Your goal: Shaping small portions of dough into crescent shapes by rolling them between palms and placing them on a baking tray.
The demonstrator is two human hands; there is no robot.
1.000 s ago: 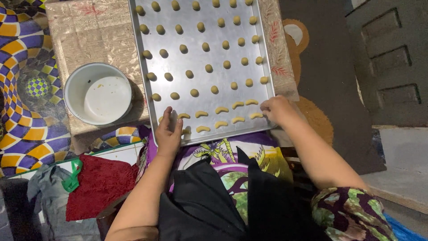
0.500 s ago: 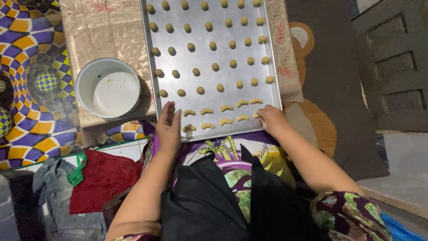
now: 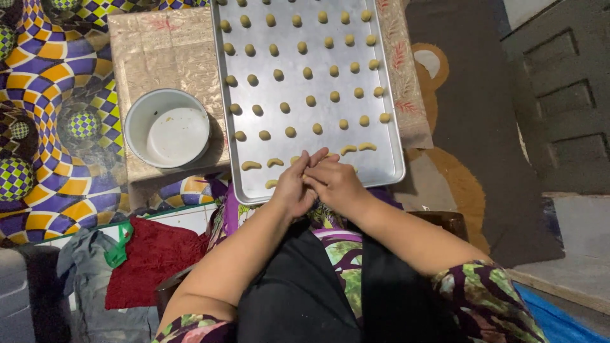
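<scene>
A silver baking tray (image 3: 389, 166) lies on a low table and carries several rows of small round dough balls (image 3: 290, 132). Along its near edge lie curved crescent pieces (image 3: 251, 166), with more on the right (image 3: 367, 147). My left hand (image 3: 293, 189) and my right hand (image 3: 337, 184) meet over the tray's near edge. Their fingertips touch each other at the crescent row. Whatever lies between the fingers is hidden.
A white empty bowl (image 3: 135, 130) stands left of the tray on the beige table cover (image 3: 165, 57). A red cloth (image 3: 152, 254) with a green clip (image 3: 117, 251) lies near my left knee. A patterned rug (image 3: 44, 95) is left, a brown mat (image 3: 457, 171) right.
My hands were apart at the tray's two near corners. They have come together at the middle of the near edge, and the view has shifted closer.
</scene>
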